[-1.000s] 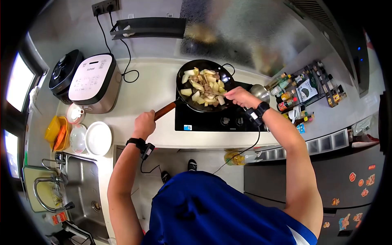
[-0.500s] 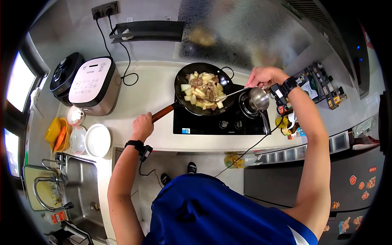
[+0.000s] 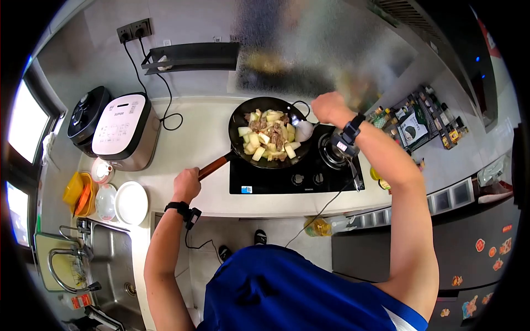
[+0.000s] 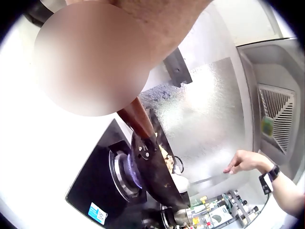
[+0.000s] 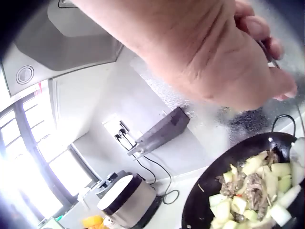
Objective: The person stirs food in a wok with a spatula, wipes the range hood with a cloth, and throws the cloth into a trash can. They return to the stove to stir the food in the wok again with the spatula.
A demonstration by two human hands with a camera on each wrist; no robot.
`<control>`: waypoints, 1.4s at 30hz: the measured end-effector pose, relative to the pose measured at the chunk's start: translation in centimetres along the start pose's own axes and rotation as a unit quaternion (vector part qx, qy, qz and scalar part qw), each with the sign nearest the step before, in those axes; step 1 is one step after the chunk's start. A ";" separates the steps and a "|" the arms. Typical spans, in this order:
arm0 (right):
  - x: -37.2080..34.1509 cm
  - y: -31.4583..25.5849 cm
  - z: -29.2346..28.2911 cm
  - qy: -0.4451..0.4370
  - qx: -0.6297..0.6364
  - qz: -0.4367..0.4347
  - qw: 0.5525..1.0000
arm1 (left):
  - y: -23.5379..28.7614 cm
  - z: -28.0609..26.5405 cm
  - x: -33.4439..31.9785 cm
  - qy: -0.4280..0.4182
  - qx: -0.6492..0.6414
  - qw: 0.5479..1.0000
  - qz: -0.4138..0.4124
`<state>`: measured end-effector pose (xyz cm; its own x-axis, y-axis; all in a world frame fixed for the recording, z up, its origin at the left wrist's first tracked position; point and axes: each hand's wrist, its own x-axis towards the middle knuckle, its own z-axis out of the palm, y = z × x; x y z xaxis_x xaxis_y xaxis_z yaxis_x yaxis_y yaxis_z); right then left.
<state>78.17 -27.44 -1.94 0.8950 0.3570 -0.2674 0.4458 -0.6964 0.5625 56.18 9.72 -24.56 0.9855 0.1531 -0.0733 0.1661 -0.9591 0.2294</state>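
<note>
Shirt (image 3: pixel 287 292): I see a person's blue shirt nearest to me, with the arms reaching out over the bench (image 3: pixel 204 124).
Sink (image 3: pixel 110 259): It is shiny metal, down on the left side.
Left hand (image 3: pixel 187 185): It is wrapped round the brown pan handle (image 3: pixel 214 165). In the left wrist view a blur covers most of it.
Right hand (image 3: pixel 330 107): It is up high past the pan's right edge, with fingers pinching the thin stick of a metal scoop (image 3: pixel 304 132).
Pan (image 3: pixel 236 120): It is big, black and round, and sits on the left side of the stove (image 3: pixel 265 185). It has a small wire loop on its far edge.
Food (image 3: pixel 268 135): I see pale chunks and brown bits of meat, all mixed up in the pan.
Scoop: Its wide end is inside the pan, on the right, just beside the food.
Fire (image 4: pixel 135 172): A blue flame shows under the pan in the left wrist view.
White bowl (image 3: pixel 132 203): It is on the bench near the sink.
Cooker (image 3: pixel 122 129): It has a pale top and stands left of the pan, well apart from it.
Rack (image 3: pixel 414 126): It is right of the stove, with bottles about it.
Shelf (image 3: pixel 204 57): It is long and black, on the wall behind the bench.
</note>
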 end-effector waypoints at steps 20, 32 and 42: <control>3.0 0.6 14.9 0.218 0.216 -0.078 0.949 | -0.4 0.7 0.3 0.006 0.023 1.000 0.008; -4.9 6.5 6.0 0.209 -0.029 -0.109 0.971 | -0.5 0.7 0.2 0.003 0.015 1.000 0.007; 3.3 3.6 1.8 -0.043 -0.026 -0.059 0.997 | -0.5 1.0 0.4 0.011 0.023 1.000 0.002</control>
<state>82.78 -29.84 -2.18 0.8349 0.3783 -0.3997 0.5492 -0.6187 0.5617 56.41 10.05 -25.67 0.9867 0.1543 -0.0514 0.1612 -0.9695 0.1846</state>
